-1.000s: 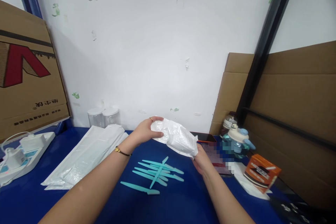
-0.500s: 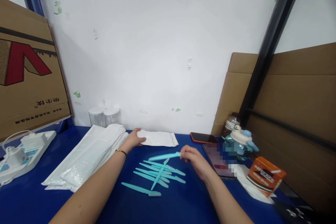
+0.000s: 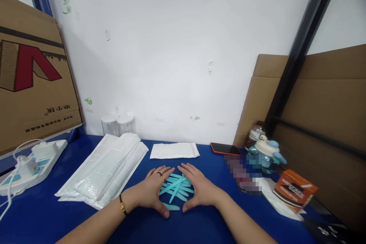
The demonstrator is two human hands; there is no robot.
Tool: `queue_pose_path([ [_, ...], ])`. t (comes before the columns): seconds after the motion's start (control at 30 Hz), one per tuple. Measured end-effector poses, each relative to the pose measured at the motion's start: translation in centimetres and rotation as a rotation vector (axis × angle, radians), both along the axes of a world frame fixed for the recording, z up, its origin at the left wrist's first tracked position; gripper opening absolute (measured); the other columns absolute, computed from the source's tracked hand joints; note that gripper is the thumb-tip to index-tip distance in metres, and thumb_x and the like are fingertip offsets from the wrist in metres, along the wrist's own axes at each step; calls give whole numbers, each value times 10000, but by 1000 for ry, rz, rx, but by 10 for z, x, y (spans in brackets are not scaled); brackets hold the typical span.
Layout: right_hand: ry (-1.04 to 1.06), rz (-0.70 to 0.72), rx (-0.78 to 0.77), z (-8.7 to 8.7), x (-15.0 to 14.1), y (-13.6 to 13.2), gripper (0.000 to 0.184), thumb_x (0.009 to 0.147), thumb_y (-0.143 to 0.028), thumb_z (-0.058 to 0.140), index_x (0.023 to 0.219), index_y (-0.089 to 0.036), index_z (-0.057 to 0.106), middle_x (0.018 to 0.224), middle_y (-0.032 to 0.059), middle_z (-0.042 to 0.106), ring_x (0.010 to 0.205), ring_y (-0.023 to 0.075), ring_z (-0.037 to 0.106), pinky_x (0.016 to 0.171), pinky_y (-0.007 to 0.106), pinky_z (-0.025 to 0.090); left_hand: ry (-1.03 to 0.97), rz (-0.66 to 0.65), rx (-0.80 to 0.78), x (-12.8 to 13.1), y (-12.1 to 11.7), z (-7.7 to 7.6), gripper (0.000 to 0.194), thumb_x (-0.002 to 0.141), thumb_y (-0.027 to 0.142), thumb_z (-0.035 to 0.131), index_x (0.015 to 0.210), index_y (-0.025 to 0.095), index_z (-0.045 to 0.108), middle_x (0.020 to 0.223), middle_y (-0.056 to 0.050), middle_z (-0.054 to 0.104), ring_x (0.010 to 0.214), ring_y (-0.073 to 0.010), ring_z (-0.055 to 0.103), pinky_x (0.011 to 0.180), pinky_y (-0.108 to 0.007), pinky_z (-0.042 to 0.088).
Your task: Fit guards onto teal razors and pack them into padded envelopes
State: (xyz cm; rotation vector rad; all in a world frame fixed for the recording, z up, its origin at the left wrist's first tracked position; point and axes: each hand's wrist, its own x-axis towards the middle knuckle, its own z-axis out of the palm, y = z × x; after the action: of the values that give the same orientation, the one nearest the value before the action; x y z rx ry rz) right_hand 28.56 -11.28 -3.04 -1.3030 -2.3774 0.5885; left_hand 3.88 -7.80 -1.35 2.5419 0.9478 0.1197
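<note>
Several slim turquoise sticks shaped like eyebrow razors [image 3: 176, 189] lie crossed in a loose pile on the blue tabletop [image 3: 188, 232]. My left hand [image 3: 151, 190] curves around the pile's left side, thumb apart from the fingers. On the opposite side my right hand [image 3: 201, 188] is cupped the same way, its thumb low and its fingers at the far edge. Both hands cover the outer ends of the pile, and neither has closed on a stick. Behind them lies a flat white packet [image 3: 174, 150].
White padded mailers [image 3: 100, 171] are stacked on the left, near a power strip [image 3: 37, 169] and clear jars [image 3: 125, 125]. To the right are an orange-edged phone [image 3: 225, 148], a blurred-out second phone [image 3: 243, 177], a teal bottle [image 3: 264, 156] and an orange box [image 3: 296, 190].
My left hand has left the white packet and come down to the pile. The stick in my right hand has been let go. Both hands now surround the sticks, which sit closer together.
</note>
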Motion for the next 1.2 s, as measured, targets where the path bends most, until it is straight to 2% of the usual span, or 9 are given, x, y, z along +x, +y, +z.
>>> queue_pose_path([
  [0.07,-6,-21,34,-6,-8,1,995,548,-610,704,1388,-282,284,1381,96,336,1251,329,275,1020,457,231,-70,88,38,3,-1,-10,1093,494,617,717,1401,272,215,1401,-125,307,1293,-330,238,1061,-507,180],
  [0.17,24,-72,135,-8,-19,4,630,695,-546,635,1241,-268,486,1159,73,506,1052,256,438,902,391,359,-149,127,35,5,6,-13,815,596,580,670,1307,279,409,1300,-101,412,1214,-296,348,1025,-455,277],
  [0.27,7,-71,205,-6,-28,11,412,796,-445,569,1167,-267,540,1055,60,530,955,225,457,837,367,385,-166,58,-70,-2,18,-4,834,579,512,703,1316,270,395,1298,-89,411,1215,-280,348,1027,-415,294],
  [0.37,-27,-66,238,-5,-38,20,386,822,-407,544,1181,-266,530,1057,62,523,947,223,451,835,369,386,-120,-44,-142,-12,31,6,1063,453,475,782,1373,283,286,1325,-84,395,1223,-298,332,1032,-423,287],
  [0.57,93,-91,245,-7,-45,30,348,819,-327,554,1159,-252,546,1032,55,539,952,207,475,846,341,401,-229,-17,-72,-19,43,1,491,752,378,573,1229,298,483,1226,-32,495,1173,-219,393,1028,-370,294],
  [0.77,184,-106,241,-10,-39,30,254,830,-218,511,1070,-227,595,993,51,567,954,189,495,849,311,409,-240,94,-65,-24,47,-11,742,603,384,709,1281,263,433,1279,-70,438,1182,-253,393,1028,-374,305],
  [0.9,152,-98,232,-8,-40,29,285,805,-262,557,1088,-235,587,989,50,570,940,200,492,845,333,403,-140,57,50,-18,41,-4,830,598,498,704,1326,286,366,1308,-81,409,1236,-296,313,1037,-438,264],
  [1.07,88,-72,198,-1,-39,24,302,780,-280,589,1081,-250,597,1009,50,582,946,211,501,856,356,389,12,-18,256,-2,17,6,319,812,380,490,1092,234,535,1059,-79,533,980,-243,495,850,-367,418],
  [1.2,75,-68,150,1,-31,13,495,786,-334,584,1266,-291,470,1255,57,495,1155,231,429,981,388,323,116,155,365,12,-5,-12,288,841,232,373,1075,167,527,1051,-131,546,943,-273,519,786,-385,450],
])
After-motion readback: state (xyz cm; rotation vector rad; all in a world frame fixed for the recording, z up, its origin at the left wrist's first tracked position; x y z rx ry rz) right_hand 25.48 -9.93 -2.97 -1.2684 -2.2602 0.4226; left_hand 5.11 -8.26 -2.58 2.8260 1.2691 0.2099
